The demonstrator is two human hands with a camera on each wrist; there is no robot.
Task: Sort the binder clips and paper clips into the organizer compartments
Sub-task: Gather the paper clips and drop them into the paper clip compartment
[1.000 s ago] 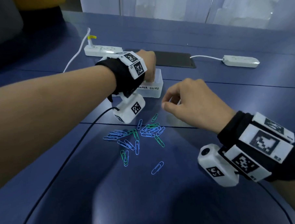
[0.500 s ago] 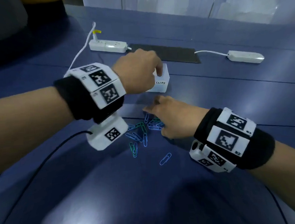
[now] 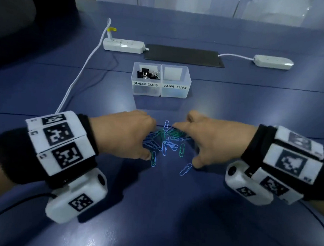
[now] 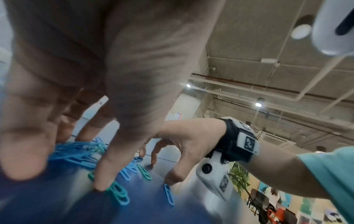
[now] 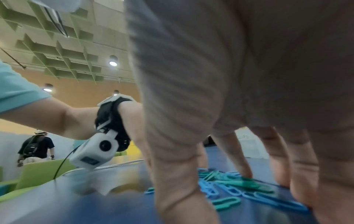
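Several blue and green paper clips point(image 3: 165, 139) lie heaped on the blue table point(image 3: 161, 216). My left hand point(image 3: 139, 138) stands at the pile's left with spread fingertips point(image 4: 103, 181) down on the clips point(image 4: 116, 195). At the pile's right, my right hand point(image 3: 193, 142) is arched over it, fingers point(image 5: 243, 163) touching the clips point(image 5: 229, 184) and table. Neither hand holds a clip. One blue clip point(image 3: 185, 169) lies apart by my right thumb. Behind stands the translucent organizer point(image 3: 174, 93): its left compartment, labelled BINDER CLIPS, holds black binder clips point(image 3: 148, 74). No clips show in the right one, labelled PAPER CLIPS.
Two white power strips point(image 3: 123, 45) point(image 3: 273, 62) and a black mat point(image 3: 182, 56) lie beyond the organizer. A white cable point(image 3: 81, 70) runs down the table's left. Black wrist-camera cables trail toward me. A person point(image 5: 36, 148) walks far off.
My left hand drew back from the organizer and came down at the pile's left, uncovering both compartments. My right hand settled onto the pile's right side.
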